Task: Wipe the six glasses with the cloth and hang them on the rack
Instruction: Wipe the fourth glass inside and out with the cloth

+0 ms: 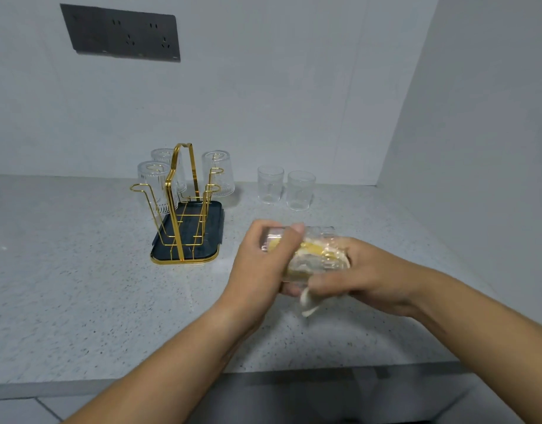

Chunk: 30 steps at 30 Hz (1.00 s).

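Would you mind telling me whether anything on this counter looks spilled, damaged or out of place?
Nothing stands out. Three hung glasses sit upside down on the rack, two upright glasses wait on the counter, and the left hand holds the sixth glass while the right hand grips the cloth inside it. No spill or breakage shows.

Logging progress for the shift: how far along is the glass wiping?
Done: three glasses hang upside down on the rack. In hand: the left hand grips a fourth glass while the right hand holds the cloth pushed into it. Left: two glasses stand upright on the counter, yet to be wiped and hung, as is the held one.
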Available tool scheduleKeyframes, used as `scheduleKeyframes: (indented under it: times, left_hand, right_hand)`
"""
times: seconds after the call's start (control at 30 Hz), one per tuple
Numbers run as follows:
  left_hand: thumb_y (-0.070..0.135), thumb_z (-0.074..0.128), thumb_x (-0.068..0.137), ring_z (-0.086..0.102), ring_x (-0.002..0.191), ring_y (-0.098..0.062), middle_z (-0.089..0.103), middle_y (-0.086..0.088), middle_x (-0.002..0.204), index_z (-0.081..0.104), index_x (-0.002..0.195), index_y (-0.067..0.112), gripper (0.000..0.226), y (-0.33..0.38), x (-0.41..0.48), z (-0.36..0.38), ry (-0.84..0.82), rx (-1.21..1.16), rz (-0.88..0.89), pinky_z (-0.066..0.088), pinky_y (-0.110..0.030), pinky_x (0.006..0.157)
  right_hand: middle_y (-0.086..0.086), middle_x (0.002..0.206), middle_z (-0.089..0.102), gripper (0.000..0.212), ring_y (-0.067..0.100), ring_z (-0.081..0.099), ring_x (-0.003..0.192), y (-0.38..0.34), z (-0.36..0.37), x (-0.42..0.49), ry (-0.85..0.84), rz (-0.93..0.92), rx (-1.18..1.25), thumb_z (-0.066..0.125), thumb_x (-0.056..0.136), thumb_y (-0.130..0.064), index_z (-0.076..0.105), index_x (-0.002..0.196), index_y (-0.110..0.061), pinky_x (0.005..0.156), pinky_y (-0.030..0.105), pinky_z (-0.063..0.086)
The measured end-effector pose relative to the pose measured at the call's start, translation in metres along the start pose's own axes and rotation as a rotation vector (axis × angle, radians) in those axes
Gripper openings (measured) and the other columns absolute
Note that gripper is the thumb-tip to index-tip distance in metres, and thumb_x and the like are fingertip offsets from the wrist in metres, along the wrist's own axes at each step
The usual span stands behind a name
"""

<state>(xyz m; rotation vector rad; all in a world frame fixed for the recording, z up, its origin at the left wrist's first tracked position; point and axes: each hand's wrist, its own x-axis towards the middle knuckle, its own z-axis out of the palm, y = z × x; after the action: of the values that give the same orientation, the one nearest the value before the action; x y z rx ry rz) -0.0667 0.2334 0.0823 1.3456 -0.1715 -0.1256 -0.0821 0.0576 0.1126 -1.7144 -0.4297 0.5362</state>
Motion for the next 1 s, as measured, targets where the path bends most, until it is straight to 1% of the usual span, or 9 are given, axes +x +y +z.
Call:
scheduleKeyframes:
  times: [0.07,0.17,0.37,0.43,0.53,0.67,0.77,0.87,1.0]
  left_hand:
    - [0.032,0.073,0.093,0.071,0.065,-0.01,0.071,0.01,0.091,0.056,0.112,0.015,0.03,-0.005,-0.003,-0.004,-0.041,0.133,0.282,0.054,-0.027,0.046]
    - [0.028,0.071,0.09,0.066,0.062,-0.006,0.067,0.013,0.08,0.057,0.105,0.011,0.027,-0.004,0.0,-0.008,0.01,0.179,0.404,0.05,-0.022,0.043]
    - [0.044,0.073,0.09,0.059,0.045,-0.013,0.067,-0.001,0.064,0.072,0.085,0.014,0.03,0.018,0.008,-0.004,0.052,-0.227,-0.474,0.038,-0.016,0.028]
    - [0.043,0.073,0.09,0.061,0.042,-0.013,0.067,-0.003,0.063,0.074,0.081,0.013,0.031,0.023,0.011,-0.008,-0.013,-0.313,-0.564,0.039,-0.014,0.029]
    - [0.045,0.074,0.089,0.067,0.054,-0.013,0.071,-0.002,0.073,0.074,0.097,0.014,0.032,0.022,0.009,-0.006,-0.053,-0.297,-0.428,0.046,-0.017,0.034]
    - [0.034,0.073,0.087,0.072,0.068,-0.009,0.071,0.001,0.091,0.058,0.116,0.012,0.039,0.008,-0.005,-0.004,0.004,0.022,0.156,0.051,-0.023,0.047]
    - [0.035,0.076,0.079,0.072,0.072,-0.008,0.071,0.01,0.087,0.058,0.113,0.011,0.046,0.0,-0.003,-0.01,0.014,0.108,0.314,0.054,-0.023,0.053]
    - [0.036,0.081,0.082,0.069,0.064,-0.016,0.07,-0.003,0.08,0.062,0.104,0.011,0.038,0.005,0.003,-0.007,0.064,-0.069,0.073,0.05,-0.026,0.044]
    - [0.042,0.078,0.086,0.063,0.064,-0.014,0.067,-0.001,0.077,0.075,0.092,0.02,0.024,0.007,0.008,-0.008,0.027,-0.315,-0.382,0.049,-0.02,0.036]
  right_hand:
    - [0.028,0.118,0.065,0.056,0.038,0.065,0.11,-0.002,-0.001,-0.002,-0.065,0.002,0.232,0.073,0.084,-0.008,0.055,0.136,0.001,0.099,0.045,0.051]
    - [0.034,0.119,0.062,0.047,0.036,0.065,0.109,-0.007,0.003,-0.004,-0.073,-0.057,0.036,0.075,0.086,-0.002,0.058,0.13,-0.001,0.098,0.05,0.051]
    - [-0.01,0.117,0.064,0.048,0.008,0.063,0.105,-0.006,0.01,0.003,0.017,-0.13,-0.992,0.079,0.085,-0.039,0.059,0.128,-0.032,0.095,0.033,0.054]
    - [-0.012,0.127,0.06,0.057,0.006,0.059,0.113,-0.006,0.011,0.005,0.034,-0.144,-1.108,0.076,0.084,-0.048,0.056,0.135,-0.034,0.1,0.03,0.051]
    - [-0.01,0.129,0.067,0.052,0.007,0.063,0.12,-0.006,0.007,0.006,0.082,-0.166,-0.797,0.081,0.087,-0.029,0.061,0.135,-0.026,0.107,0.032,0.049]
    - [0.016,0.113,0.072,0.047,0.029,0.07,0.106,-0.014,0.001,0.001,-0.04,-0.061,-0.11,0.079,0.085,-0.002,0.061,0.128,-0.005,0.096,0.046,0.057]
    - [0.022,0.113,0.068,0.048,0.037,0.067,0.105,-0.013,0.003,0.0,-0.065,-0.054,-0.026,0.079,0.084,-0.002,0.06,0.128,-0.004,0.097,0.05,0.057]
    - [0.018,0.112,0.07,0.041,0.038,0.069,0.104,-0.006,0.009,0.003,0.051,-0.152,-0.396,0.081,0.086,-0.01,0.063,0.122,-0.011,0.096,0.057,0.055]
    - [-0.01,0.108,0.071,0.044,0.011,0.069,0.097,-0.002,0.008,0.002,0.1,-0.131,-0.804,0.085,0.081,-0.03,0.064,0.12,-0.029,0.088,0.038,0.057]
